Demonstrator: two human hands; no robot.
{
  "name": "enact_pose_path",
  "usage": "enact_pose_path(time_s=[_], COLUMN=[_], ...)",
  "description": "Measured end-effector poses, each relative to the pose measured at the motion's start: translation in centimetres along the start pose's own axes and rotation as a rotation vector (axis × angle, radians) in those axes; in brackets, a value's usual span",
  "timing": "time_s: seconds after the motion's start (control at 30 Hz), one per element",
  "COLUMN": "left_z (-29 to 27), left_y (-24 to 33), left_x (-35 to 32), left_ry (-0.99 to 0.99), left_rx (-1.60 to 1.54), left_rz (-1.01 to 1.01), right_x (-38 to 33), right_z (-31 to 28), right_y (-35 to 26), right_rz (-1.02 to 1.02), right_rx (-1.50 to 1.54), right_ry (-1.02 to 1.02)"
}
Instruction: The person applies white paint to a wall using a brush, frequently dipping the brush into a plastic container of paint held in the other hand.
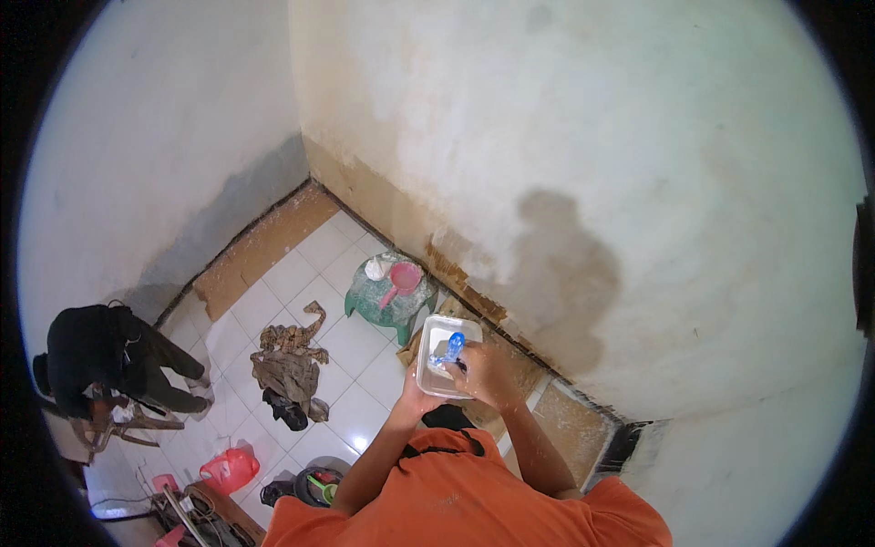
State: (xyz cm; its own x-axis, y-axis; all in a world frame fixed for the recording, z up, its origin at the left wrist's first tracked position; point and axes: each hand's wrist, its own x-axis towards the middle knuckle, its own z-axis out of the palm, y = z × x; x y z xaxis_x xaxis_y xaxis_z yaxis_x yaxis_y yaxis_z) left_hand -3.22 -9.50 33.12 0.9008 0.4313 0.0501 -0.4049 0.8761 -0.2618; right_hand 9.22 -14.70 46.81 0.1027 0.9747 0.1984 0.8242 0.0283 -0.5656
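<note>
Fingers of the right hand (488, 375) are closed on the upper end of a blue tool (454, 344), while the left hand (418, 392) grips a clear tub (453, 324) along its lower left side, with part of its hold hidden beneath. The tub sits just right of the middle of the frame, tilted slightly, and the tool's lower end is inside it, among white material (439, 376); its exact shape cannot be made out. Both forearms rise from an orange shirt (465, 501) at the bottom of the frame. Just above and left of the tub stands a green stool (401, 326) topped with crumpled clear plastic (374, 299), a pink dipper (405, 277) and a white bundle (376, 267). Left of centre, brown and black cloths (284, 372) lie heaped on white tiles (351, 413). Toward the lower left are a red bag (231, 470) and a dark basin (310, 490) with a green implement (324, 490) in it. At the far left another person (91, 346) in dark clothes bends over a wooden seat (150, 424). Brown sheeting (239, 260) runs along the foot of the left wall (164, 146), and the right wall (674, 164), stained near its base, carries a shadow (561, 273) right of centre.
</note>
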Motion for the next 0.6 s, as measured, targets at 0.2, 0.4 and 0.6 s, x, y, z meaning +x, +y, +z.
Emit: enact_pose_path(time_s=[0.2, 0.4, 0.6], left_z=[0.7, -1.2, -1.6], left_y=[0.1, 1.4, 3.6], left_x=[0.7, 2.7, 7.1], left_ry=[0.124, 0.167, 0.102], left_rx=[0.194, 0.236, 0.200], left_rz=[0.051, 0.077, 0.086], right_x=[-0.2, 0.9, 4.4], right_z=[-0.5, -0.1, -0.9], right_y=[-0.1, 2.4, 5.0], right_rz=[-0.025, 0.100, 0.058], right_rx=[0.022, -0.044, 0.138], right_ry=[0.143, 0.046, 0.197])
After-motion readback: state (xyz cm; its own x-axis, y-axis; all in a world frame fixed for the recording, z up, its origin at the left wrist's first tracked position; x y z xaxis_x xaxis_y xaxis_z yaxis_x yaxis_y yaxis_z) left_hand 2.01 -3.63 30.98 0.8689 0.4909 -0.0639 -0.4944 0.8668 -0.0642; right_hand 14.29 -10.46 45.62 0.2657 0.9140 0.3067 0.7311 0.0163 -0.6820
